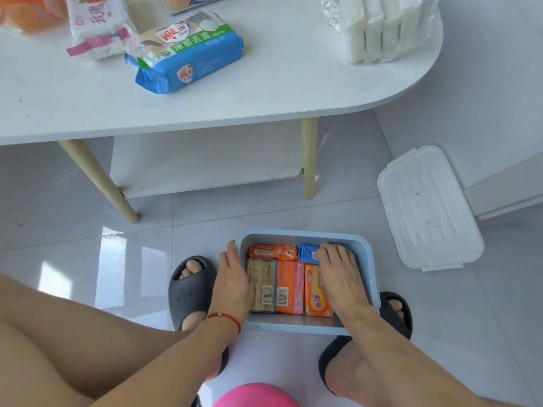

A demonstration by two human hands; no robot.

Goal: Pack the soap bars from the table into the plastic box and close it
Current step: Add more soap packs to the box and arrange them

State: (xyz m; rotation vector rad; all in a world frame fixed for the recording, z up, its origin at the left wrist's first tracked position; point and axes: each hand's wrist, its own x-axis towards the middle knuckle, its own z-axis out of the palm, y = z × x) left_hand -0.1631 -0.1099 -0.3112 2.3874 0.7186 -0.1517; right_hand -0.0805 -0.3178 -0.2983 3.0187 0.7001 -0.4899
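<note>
nearest the camera a pink rounded object (255,395) sits just on the near side of the blue plastic box (365,259), which rests on the tiled floor (117,259) between two dark slippers (189,292). the box is open, its long axis running left to right. five wrapped soap bars show inside it: three stand side by side along the near part with their long axes pointing away from the camera, a tan one (262,284) at the left, an orange one (289,287) in the middle and an orange-yellow one (317,295) at the right; beyond them, against the box's far wall, an orange bar (271,252) and a blue bar (307,252) lie with their long axes left to right. the left hand (233,279) lies over the box's left rim with fingers straight, touching the tan bar. the right hand (338,270) is inside the box at its right side, fingers bent down onto the blue bar; whether it grips the bar cannot be told. right of the box, and a little farther away, one clear lid (426,207) lies flat on the floor, its long axis pointing away. beyond the box stands a white table (264,92) with wooden legs; on it, a blue and green soap pack (188,54) lies with its long axis left to right, a white and pink pack (97,24) is at its left, and a clear-wrapped bundle of four white bars (379,27) stands far to the right.
</note>
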